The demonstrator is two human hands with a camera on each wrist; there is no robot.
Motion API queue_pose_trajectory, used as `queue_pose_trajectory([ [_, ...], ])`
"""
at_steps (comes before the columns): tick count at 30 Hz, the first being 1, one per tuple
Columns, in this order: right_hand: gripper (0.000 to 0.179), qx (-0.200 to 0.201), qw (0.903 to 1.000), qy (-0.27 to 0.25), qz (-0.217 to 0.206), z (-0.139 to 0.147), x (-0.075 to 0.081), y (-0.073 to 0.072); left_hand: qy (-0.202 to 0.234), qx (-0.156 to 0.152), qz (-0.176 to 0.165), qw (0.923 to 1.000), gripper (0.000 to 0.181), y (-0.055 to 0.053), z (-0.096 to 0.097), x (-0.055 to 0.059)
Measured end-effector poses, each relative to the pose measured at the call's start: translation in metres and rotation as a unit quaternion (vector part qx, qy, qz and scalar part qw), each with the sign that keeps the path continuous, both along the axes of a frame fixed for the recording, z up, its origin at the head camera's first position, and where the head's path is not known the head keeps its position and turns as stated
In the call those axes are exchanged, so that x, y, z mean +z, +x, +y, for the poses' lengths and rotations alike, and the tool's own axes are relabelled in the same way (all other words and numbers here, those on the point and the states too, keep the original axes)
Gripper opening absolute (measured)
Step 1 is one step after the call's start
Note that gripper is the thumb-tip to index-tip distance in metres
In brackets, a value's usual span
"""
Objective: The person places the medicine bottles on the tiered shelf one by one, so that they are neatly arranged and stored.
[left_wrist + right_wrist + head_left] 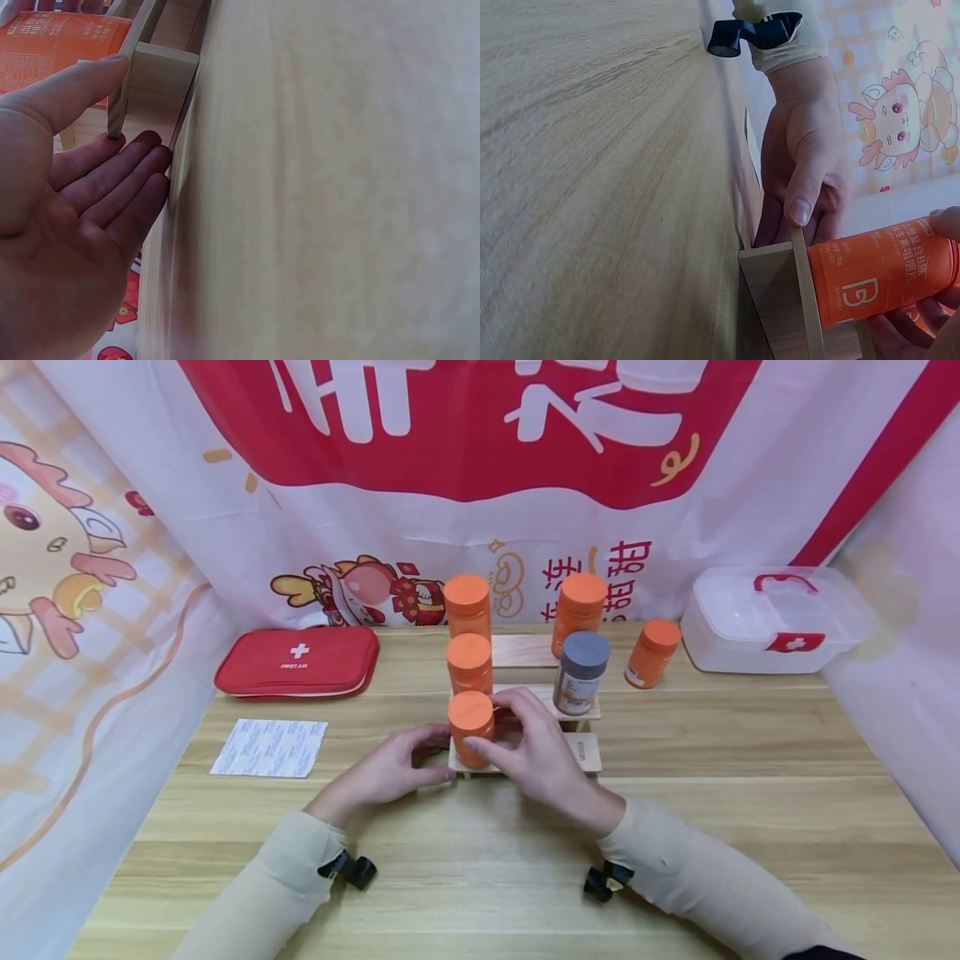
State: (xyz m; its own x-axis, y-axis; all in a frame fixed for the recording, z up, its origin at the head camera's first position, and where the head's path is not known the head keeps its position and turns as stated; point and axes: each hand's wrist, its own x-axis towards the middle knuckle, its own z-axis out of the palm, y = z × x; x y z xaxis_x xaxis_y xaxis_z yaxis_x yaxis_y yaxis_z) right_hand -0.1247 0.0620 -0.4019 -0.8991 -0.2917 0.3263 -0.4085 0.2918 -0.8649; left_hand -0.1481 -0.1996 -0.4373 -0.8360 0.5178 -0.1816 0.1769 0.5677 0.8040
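Note:
My right hand [540, 752] grips an orange bottle [471, 735] with an orange cap, thumb at its front and fingers round its right side. The bottle stands upright at the left end of the lowest step of a wooden stepped rack [588, 752]. At that step's front left corner, my left hand [393, 764] holds the board's edge between thumb and fingers, seen closely in the left wrist view. Behind the gripped bottle, a second orange bottle [469, 660] and a third orange bottle [468, 602] stand in line on the higher steps.
On the rack's right side stand a grey-capped bottle [581, 672] and an orange bottle [580, 610]. Another orange bottle [652, 653] is on the table beside a clear first-aid box [772, 627]. To the left lie a red first-aid pouch [300, 662] and a white printed packet [270, 747].

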Motion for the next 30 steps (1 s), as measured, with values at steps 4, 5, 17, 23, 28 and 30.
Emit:
queue_pose_trajectory([
  [4,0.048,0.001,1.0000,-0.003,0.001,-0.0003,-0.0006,0.0004,0.002,-0.003,0.002,1.0000,0.066,-0.0002,-0.0003,-0.0008],
  [5,0.048,0.000,1.0000,-0.003,0.001,-0.0004,-0.0009,0.0004,0.002,-0.003,0.002,1.0000,0.066,-0.0003,-0.0003,-0.0009],
  [17,0.051,-0.006,1.0000,0.003,-0.006,-0.0008,-0.0012,-0.0008,0.004,-0.002,0.001,1.0000,0.066,0.0010,-0.0004,0.0001],
  [23,0.054,-0.006,0.9999,0.010,-0.006,0.0002,0.0000,0.0003,0.000,0.005,-0.004,1.0000,0.067,0.0015,-0.0004,-0.0006],
  [28,0.056,-0.009,0.9997,0.023,0.005,0.0010,0.0009,0.0007,-0.002,0.007,-0.003,1.0000,0.068,0.0017,-0.0005,0.0003],
  [30,0.057,-0.007,0.9996,0.026,0.008,0.0013,0.0009,0.0005,-0.002,0.006,-0.001,1.0000,0.068,0.0017,-0.0005,0.0007],
])
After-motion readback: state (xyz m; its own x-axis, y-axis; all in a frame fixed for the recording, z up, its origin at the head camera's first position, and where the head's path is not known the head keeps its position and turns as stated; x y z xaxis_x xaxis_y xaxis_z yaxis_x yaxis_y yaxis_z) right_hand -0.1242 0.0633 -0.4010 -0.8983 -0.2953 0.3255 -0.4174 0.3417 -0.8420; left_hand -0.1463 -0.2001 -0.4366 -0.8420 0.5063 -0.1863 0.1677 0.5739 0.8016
